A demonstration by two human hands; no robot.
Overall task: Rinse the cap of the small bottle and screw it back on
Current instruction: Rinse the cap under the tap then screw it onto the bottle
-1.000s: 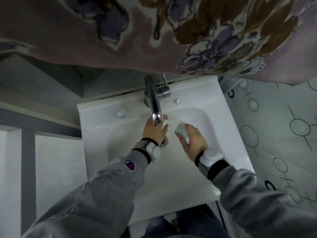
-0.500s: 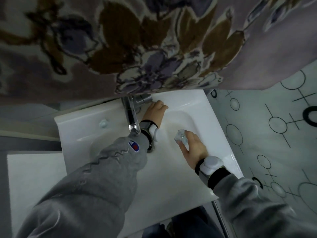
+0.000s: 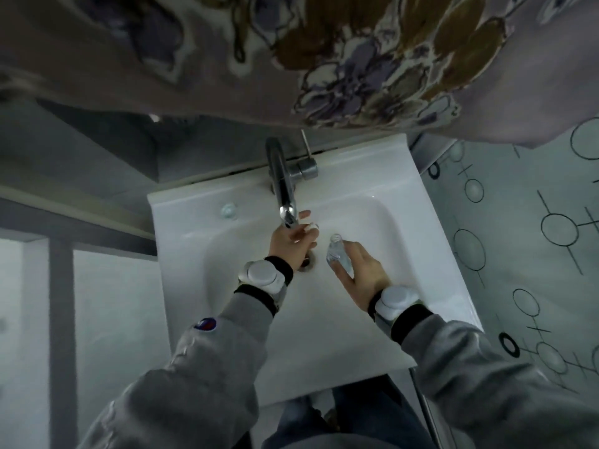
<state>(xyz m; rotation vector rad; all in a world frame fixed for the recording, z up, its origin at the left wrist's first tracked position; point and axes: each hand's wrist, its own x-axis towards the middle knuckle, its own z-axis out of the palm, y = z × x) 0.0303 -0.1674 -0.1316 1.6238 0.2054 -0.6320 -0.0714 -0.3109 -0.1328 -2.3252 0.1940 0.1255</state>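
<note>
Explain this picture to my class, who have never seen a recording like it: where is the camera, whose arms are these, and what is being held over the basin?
The picture comes from one wide-angle camera worn on a person's head, looking down, so the grey-sleeved arms reaching up from the bottom edge are the wearer's own. No machine is involved, just two bare hands, each with a white round device strapped at the wrist.

Below them is a white ceramic washbasin with a curved chrome tap at its back. The left hand is right under the spout, pinching what looks like a small white cap at the fingertips. The right hand holds a small clear bottle, its open neck pointing away from the wearer, beside the left hand. Whether water is running is hard to tell. The flowered cloth hanging across the top is close to the camera.
</note>
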